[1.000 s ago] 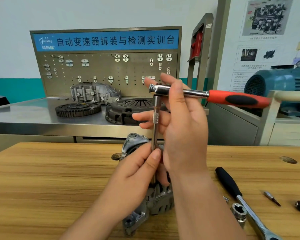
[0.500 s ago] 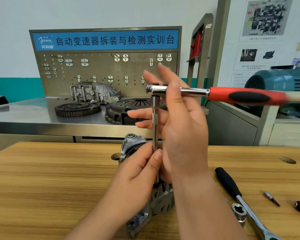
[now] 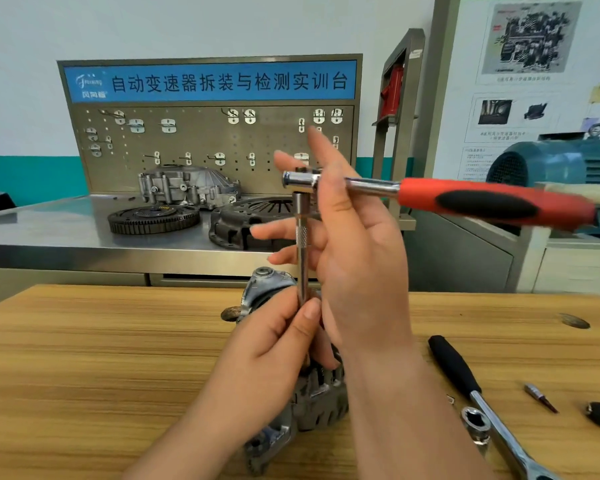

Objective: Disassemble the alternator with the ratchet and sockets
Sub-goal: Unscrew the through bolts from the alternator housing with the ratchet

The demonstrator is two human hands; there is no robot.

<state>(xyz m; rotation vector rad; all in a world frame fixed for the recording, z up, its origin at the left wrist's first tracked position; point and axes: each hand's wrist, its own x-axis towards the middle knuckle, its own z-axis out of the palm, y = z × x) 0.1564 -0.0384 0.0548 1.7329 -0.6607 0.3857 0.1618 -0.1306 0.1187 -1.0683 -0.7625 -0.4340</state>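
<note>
Where the wooden bench (image 3: 101, 358) fills the lower half of the frame, the alternator (image 3: 321, 403) stands on edge at lower centre, largely masked by both hands.

Item, ratchet (image 3: 485, 202): red-and-black handle, lying roughly level and reaching toward the right edge, head at centre frame.

Item, extension bar (image 3: 302, 237): chrome, upright, dropping from the ratchet head to the alternator. Its lower end and any socket on it are hidden, so seating on a fastener cannot be confirmed.

Item, left hand (image 3: 267, 355): rises from the lower centre, with the thumb (image 3: 307, 317) and fingers pinching the bar low down, just above the housing. Judged purpose: to keep the bar plumb and the drive end on its bolt.

Item, right hand (image 3: 361, 271): raised at centre, wrist below. The fingers (image 3: 284, 233) are straight and spread behind the bar, and the thumb is laid across the ratchet's neck beside the head. It is a steadying contact rather than a working grip, and the handle itself is not held. Likely step: aligning the tool before a turn.

Item, lower right of the bench: a second ratchet (image 3: 454, 365) with a black grip, a loose socket (image 3: 475, 419) touching its shank, and a small bit (image 3: 539, 396) well apart.

Item, rear steel bench: a flywheel (image 3: 153, 220), a clutch cover (image 3: 250, 220) and a cast housing (image 3: 187, 185), below a pegboard.
</note>
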